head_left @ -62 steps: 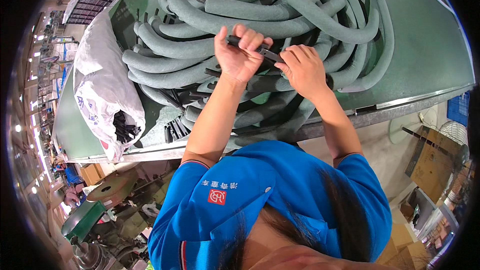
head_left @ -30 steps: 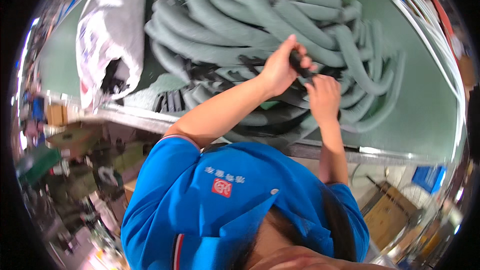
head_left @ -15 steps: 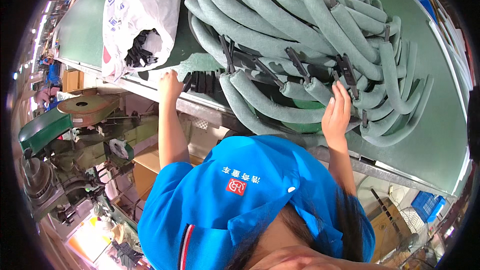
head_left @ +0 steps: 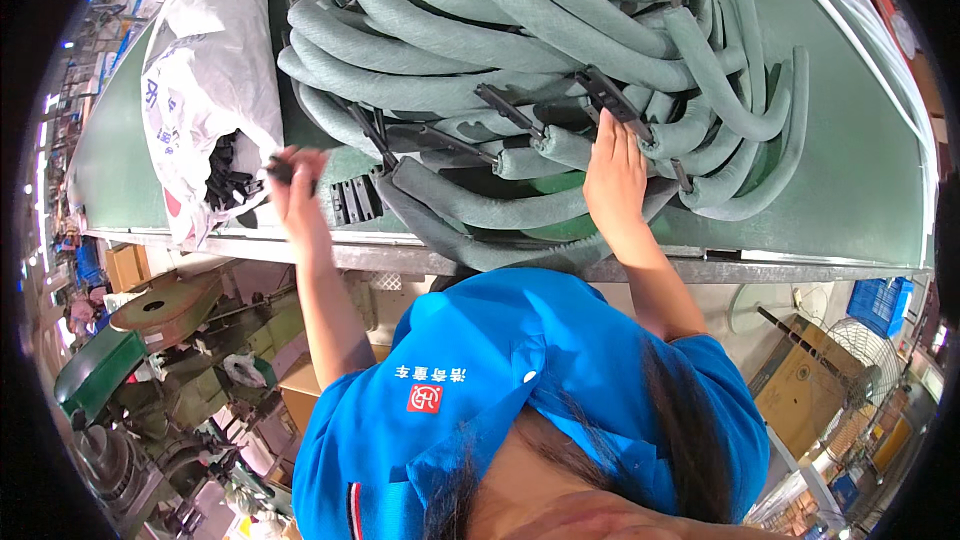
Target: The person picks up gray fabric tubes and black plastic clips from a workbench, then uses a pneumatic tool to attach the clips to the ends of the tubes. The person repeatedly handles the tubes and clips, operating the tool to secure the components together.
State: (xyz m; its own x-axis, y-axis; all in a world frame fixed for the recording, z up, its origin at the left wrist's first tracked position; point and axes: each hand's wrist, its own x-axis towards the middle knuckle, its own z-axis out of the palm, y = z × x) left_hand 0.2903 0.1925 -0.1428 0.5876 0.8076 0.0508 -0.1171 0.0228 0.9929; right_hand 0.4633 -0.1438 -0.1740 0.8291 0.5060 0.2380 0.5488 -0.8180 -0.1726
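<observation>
Head view: left hand [head_left: 297,180] is up at the mouth of the white plastic bag [head_left: 215,50], motion-blurred, fingers closed on 1 small black piece [head_left: 280,170]. Exact grip too blurred to read. More black pieces [head_left: 228,180] show inside the bag opening, just beside that hand.

Right hand [head_left: 615,178] lies over the pile of grey-green padded tubes [head_left: 460,45], fingers straight and together, tips at the black fitting [head_left: 612,103] on 1 tube end. Can't tell if it's gripping or only resting there.

Other tube ends carry black fittings too, some sticking up at a tilt. Short row of black blocks [head_left: 356,200] sits near the front edge of the green table [head_left: 850,180], between bag and tubes. Off to the right, below table level: blue crate [head_left: 880,306], cardboard box [head_left: 800,372], fan [head_left: 862,370].
</observation>
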